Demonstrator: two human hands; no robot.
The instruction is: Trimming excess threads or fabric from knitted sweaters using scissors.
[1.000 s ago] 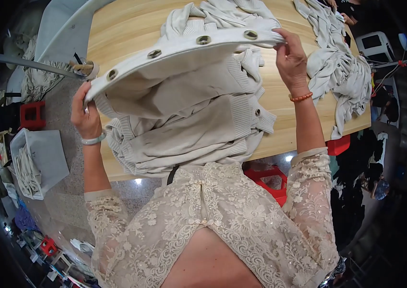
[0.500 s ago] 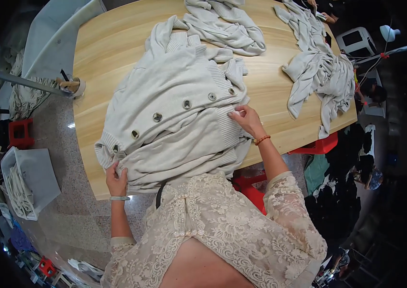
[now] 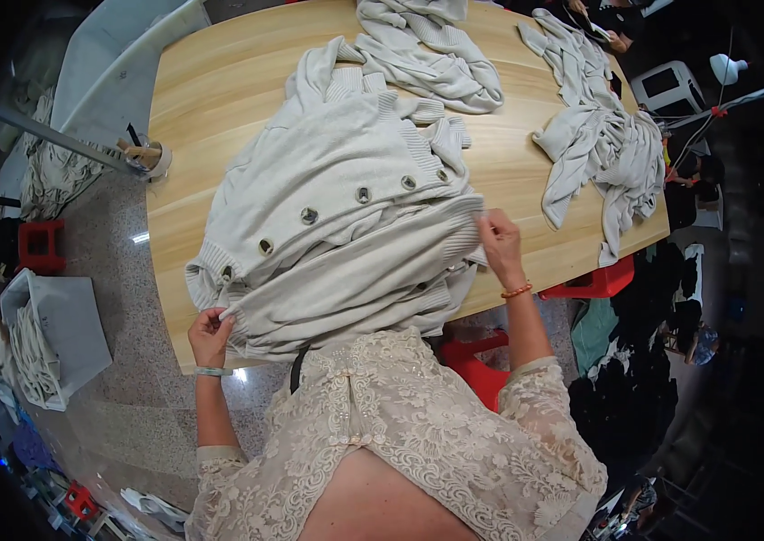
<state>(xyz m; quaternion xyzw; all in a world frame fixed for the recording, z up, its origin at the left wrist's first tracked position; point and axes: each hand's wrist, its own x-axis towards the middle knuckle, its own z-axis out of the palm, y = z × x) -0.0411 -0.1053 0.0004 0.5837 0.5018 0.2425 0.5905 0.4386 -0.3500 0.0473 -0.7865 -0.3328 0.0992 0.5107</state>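
A cream knit cardigan [image 3: 310, 162] with dark round buttons lies across the near part of the wooden table [image 3: 210, 99]. My left hand [image 3: 210, 336] pinches its edge at the lower left corner, below the lowest button. On the right, my right hand [image 3: 501, 242] is closed on a ribbed end of the cardigan and draws the near layer taut between both hands. Loose folds of the knit hang over the table's near edge against my body. The buttons run in a slanting row above the stretched layer.
More cream knit garments lie at the table's far edge [image 3: 431, 59] and right side [image 3: 603, 149]. A cup of tools [image 3: 152, 160] stands at the left edge. Grey bin [image 3: 71, 334], red stools [image 3: 598, 281] and a dark pile [image 3: 625, 388] surround the table. Another person's hand [image 3: 618, 41] is at the far right.
My right hand has moved right, pulling the ribbed end outward and straightening the near layer. My left hand has shifted slightly left and now pinches the corner more tightly.
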